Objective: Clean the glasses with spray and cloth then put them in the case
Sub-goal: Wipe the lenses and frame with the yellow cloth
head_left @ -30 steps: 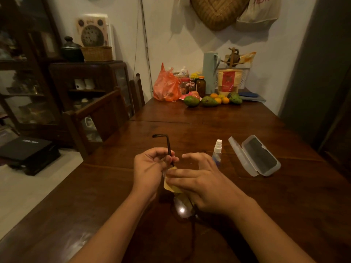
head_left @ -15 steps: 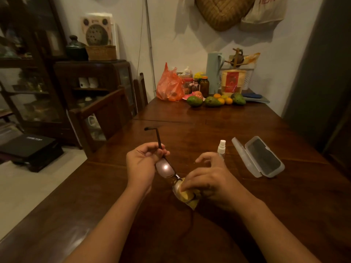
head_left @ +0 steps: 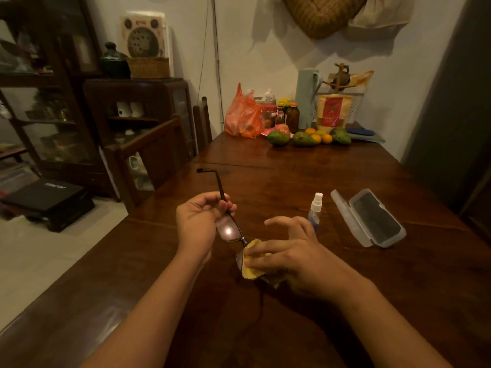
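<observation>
Glasses (head_left: 229, 229) held above the table (head_left: 305, 168) — left hand (head_left: 198, 221) gripping the frame at one temple hinge, right hand (head_left: 289, 257) pinching a yellow cloth (head_left: 253, 272) over the nearer lens, its other fingers spread — spray bottle (head_left: 315, 208) upright just beyond, open case (head_left: 372, 219) to its right.

Both bare forearms reach forward. The left grip (head_left: 199, 221) curls round the glasses (head_left: 228, 232). The right grip (head_left: 295, 258) pinches the cloth (head_left: 253, 272), its other fingers raised and spread.
</observation>
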`<control>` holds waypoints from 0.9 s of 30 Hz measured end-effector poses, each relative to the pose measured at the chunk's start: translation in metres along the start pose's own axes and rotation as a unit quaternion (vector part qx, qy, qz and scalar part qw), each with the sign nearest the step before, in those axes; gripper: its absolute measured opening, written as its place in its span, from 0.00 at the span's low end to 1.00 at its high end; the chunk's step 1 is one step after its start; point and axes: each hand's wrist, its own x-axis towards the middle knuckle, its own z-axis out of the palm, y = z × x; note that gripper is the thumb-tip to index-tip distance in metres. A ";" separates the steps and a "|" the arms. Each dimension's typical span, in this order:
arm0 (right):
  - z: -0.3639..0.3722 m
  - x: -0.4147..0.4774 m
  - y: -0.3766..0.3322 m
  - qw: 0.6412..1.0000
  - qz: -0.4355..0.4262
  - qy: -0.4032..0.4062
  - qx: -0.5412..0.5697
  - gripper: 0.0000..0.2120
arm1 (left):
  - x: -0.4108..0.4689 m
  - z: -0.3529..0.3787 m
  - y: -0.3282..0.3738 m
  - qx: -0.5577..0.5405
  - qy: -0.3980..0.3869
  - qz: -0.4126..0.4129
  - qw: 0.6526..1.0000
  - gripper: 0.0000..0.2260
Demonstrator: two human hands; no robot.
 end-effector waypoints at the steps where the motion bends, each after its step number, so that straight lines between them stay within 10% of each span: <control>1: 0.000 0.000 0.001 1.000 0.001 -0.001 0.003 0.22 | 0.001 -0.001 0.001 -0.002 0.004 0.001 1.000 0.07; 27: 0.005 0.001 -0.006 1.000 0.017 0.017 -0.015 0.27 | 0.001 0.001 -0.003 0.008 0.017 -0.026 0.999 0.06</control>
